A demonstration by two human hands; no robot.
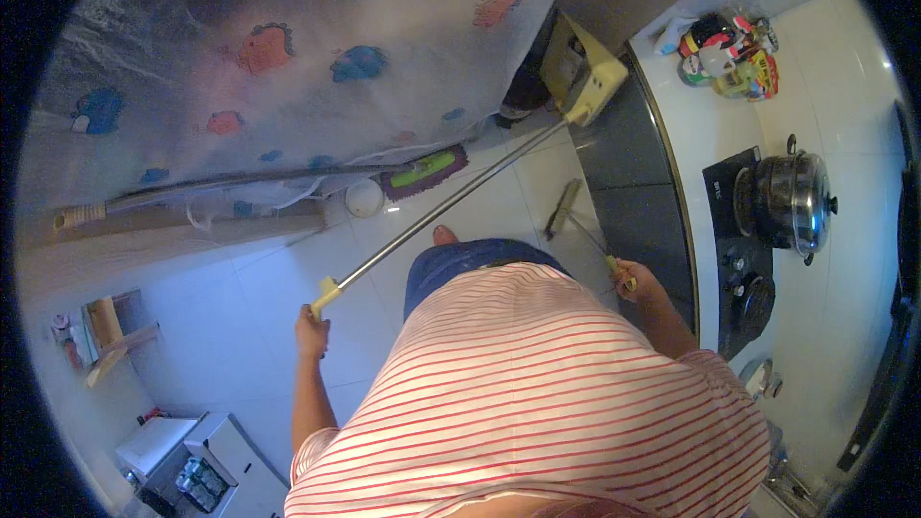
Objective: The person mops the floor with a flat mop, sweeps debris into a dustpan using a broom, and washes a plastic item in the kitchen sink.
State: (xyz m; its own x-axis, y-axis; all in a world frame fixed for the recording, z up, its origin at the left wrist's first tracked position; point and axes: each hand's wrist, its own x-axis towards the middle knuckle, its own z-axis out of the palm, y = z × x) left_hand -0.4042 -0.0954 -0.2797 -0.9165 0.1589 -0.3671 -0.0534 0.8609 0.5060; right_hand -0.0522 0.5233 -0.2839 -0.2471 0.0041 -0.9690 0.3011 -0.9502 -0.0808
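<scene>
My left hand [312, 332] grips the yellow end of a long-handled dustpan [586, 79], whose metal pole runs up and right across the view. The yellow pan is raised at the upper middle, beside the dark cabinet fronts. My right hand [635, 280] is closed around the yellow grip of a small broom [563, 208]. Its head is low over the tiled floor [504, 187]; whether it touches the tiles I cannot tell.
A patterned plastic curtain [288, 86] hangs at upper left. Below it are a mop [428, 169] and a white round container [364, 198]. On the right, the counter [730, 129] holds a gas hob [730, 252], a steamer pot [795, 201] and condiment bottles [719, 57].
</scene>
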